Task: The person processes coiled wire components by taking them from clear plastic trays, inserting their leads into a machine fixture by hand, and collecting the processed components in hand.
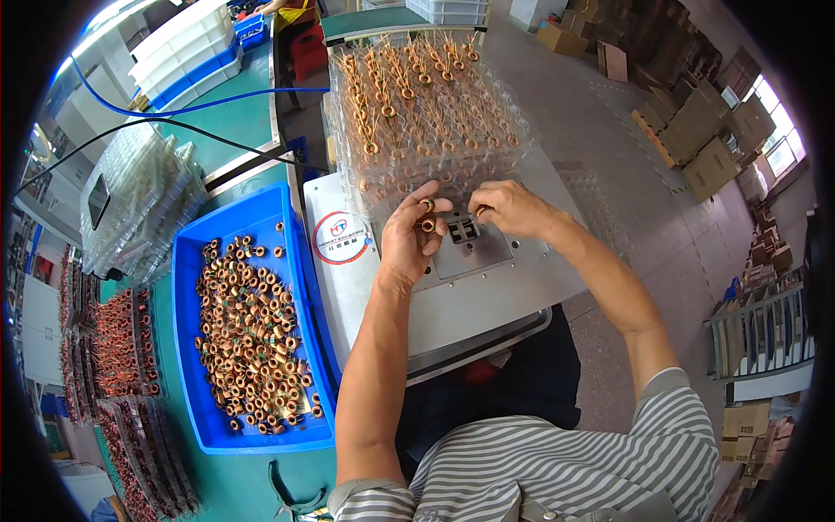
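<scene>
Over a grey metal machine top (470, 291), my left hand (409, 235) is turned palm up with its fingers curled round a few copper-wound ring coils (427, 224). My right hand (513, 209) pinches another ring coil (482, 210) between thumb and fingers, just to the right of my left hand. Below and between the hands, a small dark slotted fixture (464, 230) is set in the metal top. Right behind my hands rises a stack of clear plastic trays (435, 165); ring coils with upright wire leads (404, 91) stand in the top one.
On the green bench (235, 474) at left, a blue bin (182, 348) holds many loose ring coils. Pliers (291, 500) lie near it. Clear trays (139, 196), red-wired parts (126, 344) and white crates (183, 56) stand further left. Cables (200, 106) cross behind. Cartons (713, 165) lie at right.
</scene>
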